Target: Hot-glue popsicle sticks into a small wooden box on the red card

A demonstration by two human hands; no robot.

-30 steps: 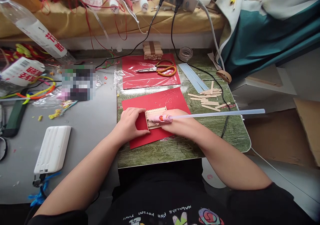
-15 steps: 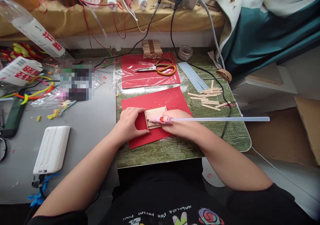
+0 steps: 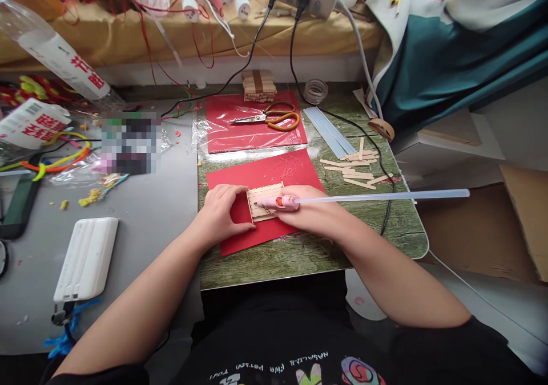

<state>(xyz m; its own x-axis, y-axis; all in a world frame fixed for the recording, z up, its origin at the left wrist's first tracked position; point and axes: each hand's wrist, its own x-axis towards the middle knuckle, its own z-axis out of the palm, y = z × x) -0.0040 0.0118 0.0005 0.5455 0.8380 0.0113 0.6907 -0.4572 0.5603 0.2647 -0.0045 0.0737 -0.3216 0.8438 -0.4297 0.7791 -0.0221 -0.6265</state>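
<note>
A small panel of pale wooden craft sticks (image 3: 266, 193) lies on a red sheet of paper (image 3: 231, 239). My left hand (image 3: 220, 211) grips its left end, index finger at the far corner and thumb at the near one. In my right hand (image 3: 308, 208) is a pink hot glue gun (image 3: 285, 202), its nozzle pointing left over the panel's left part. Whether the tip touches the wood I cannot tell. A long translucent glue stick (image 3: 385, 196) juts from the gun's back toward the right. The gun's handle and the panel's right side are hidden by my right hand.
Behind the red paper, scissors (image 3: 268, 118) lie on plastic-wrapped red sheets (image 3: 218, 137). Spare glue sticks (image 3: 327, 131), loose craft sticks (image 3: 357, 173) and a tape roll (image 3: 315, 91) are at right. A black cord (image 3: 377, 140) crosses there. A white power bank (image 3: 87, 259) lies left.
The glue gun has shifted slightly right, and the rear end of its glue stick has risen in view. My left hand keeps its place on the panel.
</note>
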